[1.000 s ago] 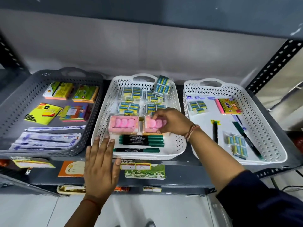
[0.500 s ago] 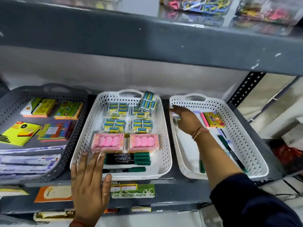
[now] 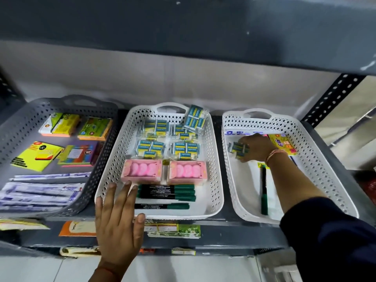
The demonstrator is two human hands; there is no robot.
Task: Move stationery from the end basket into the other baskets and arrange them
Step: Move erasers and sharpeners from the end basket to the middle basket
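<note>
Three baskets stand side by side on a grey shelf. In the right white basket [image 3: 317, 151] my right hand [image 3: 257, 147] is closed on a clear pack of blue-and-yellow erasers [image 3: 239, 150] near its far left corner. A yellow sticky-note pack [image 3: 283, 144] and a green marker [image 3: 264, 190] also lie in that basket. The middle white basket [image 3: 213, 159] holds several eraser packs [image 3: 168, 143], two pink eraser boxes [image 3: 164, 172] and green markers [image 3: 166, 193]. My left hand [image 3: 119, 222] rests flat and open on this basket's front left rim.
The grey basket [image 3: 22, 127] on the left holds sticky-note packs [image 3: 67, 139] and packs of pens [image 3: 38, 193]. A grey shelf board [image 3: 183, 31] hangs low overhead. Price labels [image 3: 173, 231] stick to the shelf's front edge. A perforated upright [image 3: 333, 98] stands at the right.
My right hand left the pink eraser box in the middle basket, reached into the right basket and closed on an eraser pack. My left hand stayed at the middle basket's front rim.
</note>
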